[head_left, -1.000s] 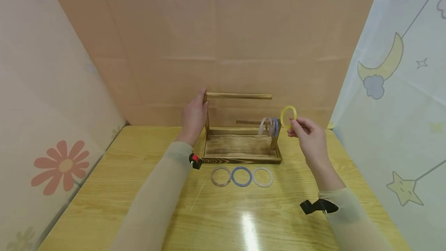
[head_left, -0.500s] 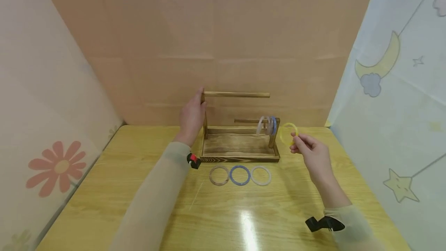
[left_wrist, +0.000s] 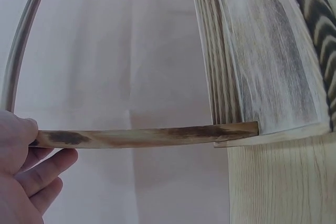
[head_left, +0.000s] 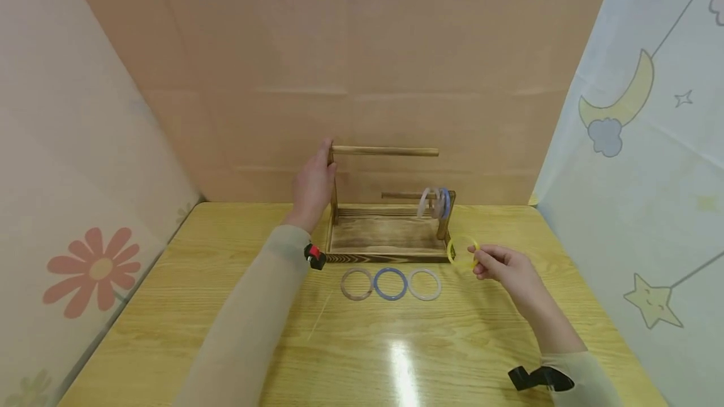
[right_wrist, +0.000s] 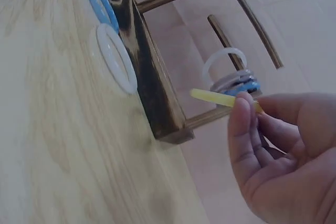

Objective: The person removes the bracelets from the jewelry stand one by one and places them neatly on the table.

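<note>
Nearest, the right hand (head_left: pixel 506 265) pinches a yellow ring (head_left: pixel 462 250) between thumb and fingertips, just off the rack's (head_left: pixel 390 247) front right corner. Three rings (head_left: pixel 390 284) lie before the rack. Farther, the left hand (head_left: pixel 312 187) grips its left post (left_wrist: pixel 142 137).

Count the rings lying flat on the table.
3, in a row before the wooden rack: brownish ring, blue ring, white ring. None appear hidden.

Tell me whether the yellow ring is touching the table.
Apart. The right wrist view shows the yellow ring pinched in the right hand, held in the air clear of the table.
</note>
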Available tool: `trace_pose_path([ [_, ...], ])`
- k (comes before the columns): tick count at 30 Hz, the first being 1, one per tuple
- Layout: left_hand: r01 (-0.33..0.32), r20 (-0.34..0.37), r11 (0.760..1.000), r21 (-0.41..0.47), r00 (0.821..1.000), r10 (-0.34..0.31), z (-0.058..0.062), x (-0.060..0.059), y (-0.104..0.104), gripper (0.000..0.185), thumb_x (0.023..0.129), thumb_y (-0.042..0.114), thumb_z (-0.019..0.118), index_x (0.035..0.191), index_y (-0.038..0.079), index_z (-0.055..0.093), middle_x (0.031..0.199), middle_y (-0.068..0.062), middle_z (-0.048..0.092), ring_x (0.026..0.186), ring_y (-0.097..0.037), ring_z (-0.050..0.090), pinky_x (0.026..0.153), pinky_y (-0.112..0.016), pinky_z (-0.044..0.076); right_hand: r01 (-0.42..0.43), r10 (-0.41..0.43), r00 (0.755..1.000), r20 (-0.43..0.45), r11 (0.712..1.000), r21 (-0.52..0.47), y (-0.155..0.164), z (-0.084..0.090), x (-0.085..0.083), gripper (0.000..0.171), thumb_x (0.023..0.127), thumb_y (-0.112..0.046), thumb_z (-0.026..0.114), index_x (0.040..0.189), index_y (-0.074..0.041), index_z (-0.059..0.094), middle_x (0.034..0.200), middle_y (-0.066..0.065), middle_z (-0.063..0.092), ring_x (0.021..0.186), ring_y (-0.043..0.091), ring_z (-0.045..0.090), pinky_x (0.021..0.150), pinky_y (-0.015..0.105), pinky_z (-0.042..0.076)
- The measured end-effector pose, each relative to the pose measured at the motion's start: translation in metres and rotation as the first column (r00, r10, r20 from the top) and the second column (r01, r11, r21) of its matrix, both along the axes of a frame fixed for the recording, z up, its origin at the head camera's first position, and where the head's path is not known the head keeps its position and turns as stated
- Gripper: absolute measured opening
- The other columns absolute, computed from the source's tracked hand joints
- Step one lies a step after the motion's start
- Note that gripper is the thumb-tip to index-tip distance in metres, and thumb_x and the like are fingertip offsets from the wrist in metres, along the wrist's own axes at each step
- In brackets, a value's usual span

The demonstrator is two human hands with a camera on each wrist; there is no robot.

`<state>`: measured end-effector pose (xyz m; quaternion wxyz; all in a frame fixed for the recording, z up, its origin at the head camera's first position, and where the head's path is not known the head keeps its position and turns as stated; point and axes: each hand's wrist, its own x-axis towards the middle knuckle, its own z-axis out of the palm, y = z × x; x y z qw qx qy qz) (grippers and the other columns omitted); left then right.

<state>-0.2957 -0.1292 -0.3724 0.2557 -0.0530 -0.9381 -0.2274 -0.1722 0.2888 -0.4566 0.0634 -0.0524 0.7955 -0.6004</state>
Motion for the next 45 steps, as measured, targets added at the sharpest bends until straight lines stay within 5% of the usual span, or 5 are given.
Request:
trace_pose_path([
  [8,-0.005,0.019,1.0,0.013,1.0,0.005,-0.002,-0.002,0.002,0.062,0.113,0.019,0.067,0.169,0.02,0.039,0.114,-0.015,0.076,0.09,-0.035,0.073,0.074,-0.052,0.059,-0.155,0.154,0.98,0.123,0.988,-0.006,0.021,-0.012,0.001,0.045,0.118,-0.016,0.057,0.144,0.02,0.056,0.152,0.033,0.058,0.094,0.019,0.072,0.087,0.033,0.062],
  [14,-0.014,0.042,0.998,0.065,0.999,0.011,0.002,-0.002,0.007,0.062,0.115,0.019,0.064,0.171,0.017,0.036,0.127,-0.019,0.074,0.102,-0.039,0.074,0.082,-0.056,0.059,-0.222,0.222,0.959,0.176,0.975,-0.017,0.033,-0.019,-0.003,0.047,0.118,-0.014,0.055,0.148,0.022,0.052,0.151,0.033,0.059,0.092,0.015,0.07,0.085,0.032,0.062],
  [21,0.018,0.073,0.999,0.044,0.997,-0.021,0.009,-0.001,0.006,0.058,0.118,0.021,0.058,0.169,0.01,0.033,0.117,-0.018,0.073,0.091,-0.035,0.07,0.08,-0.051,0.058,-0.274,0.282,0.936,0.212,0.959,-0.064,0.033,-0.026,-0.009,0.049,0.118,-0.015,0.055,0.147,0.024,0.05,0.134,0.02,0.071,0.089,0.013,0.069,0.081,0.03,0.062],
  [28,0.062,0.044,0.996,0.066,0.997,-0.065,0.004,0.001,0.005,0.058,0.117,0.016,0.057,0.169,0.005,0.032,0.118,-0.02,0.071,0.096,-0.037,0.069,0.089,-0.053,0.058,-0.22,0.21,0.954,0.212,0.975,0.023,0.022,-0.034,-0.01,0.046,0.116,-0.013,0.059,0.143,0.024,0.054,0.102,0.014,0.072,0.083,0.013,0.071,0.076,0.029,0.063],
  [45,-0.009,0.077,1.0,0.024,0.997,0.008,0.0,0.003,0.006,0.058,0.118,0.019,0.056,0.168,0.007,0.03,0.1,-0.015,0.068,0.064,-0.027,0.054,0.059,-0.042,0.046,-0.12,0.09,0.984,0.156,0.974,0.194,0.007,-0.038,-0.008,0.046,0.115,-0.014,0.061,0.147,0.019,0.056,0.104,0.017,0.072,0.081,0.025,0.072,0.07,0.035,0.063],
])
